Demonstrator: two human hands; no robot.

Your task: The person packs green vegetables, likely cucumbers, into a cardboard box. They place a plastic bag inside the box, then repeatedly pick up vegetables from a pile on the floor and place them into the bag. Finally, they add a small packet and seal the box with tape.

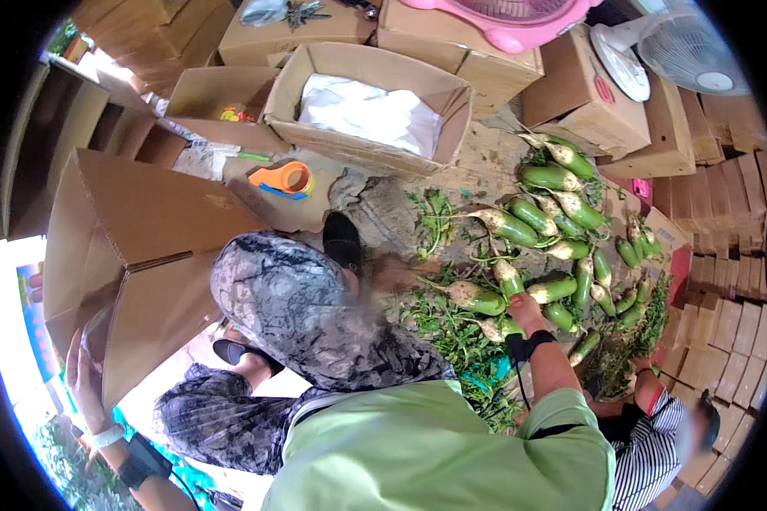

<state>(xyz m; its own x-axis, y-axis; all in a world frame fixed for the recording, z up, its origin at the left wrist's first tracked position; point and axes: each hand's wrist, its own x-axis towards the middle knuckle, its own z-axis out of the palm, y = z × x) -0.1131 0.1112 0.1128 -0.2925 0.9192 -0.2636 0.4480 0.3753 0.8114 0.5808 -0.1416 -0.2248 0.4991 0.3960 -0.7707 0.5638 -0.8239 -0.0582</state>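
Observation:
My left hand [88, 383], at the far left, holds the side of a large brown cardboard box [145, 213]. My right hand [527, 311] grips an upright green radish [509, 277] with a pale root end. Around it lie several more radishes [553, 291] on the floor [375, 213], some with thin roots. Cut leafy tops [477, 392] are heaped below them and beside my right forearm. My legs, in patterned grey trousers, fill the middle and hide part of the floor.
An open carton with white material [366, 115] stands behind an orange tape dispenser [281, 179]. A pink fan [503, 25] and a white fan [682, 55] sit on boxes. Stacked cartons [724, 341] line the right. A co-worker in a striped top [648, 460] crouches at lower right.

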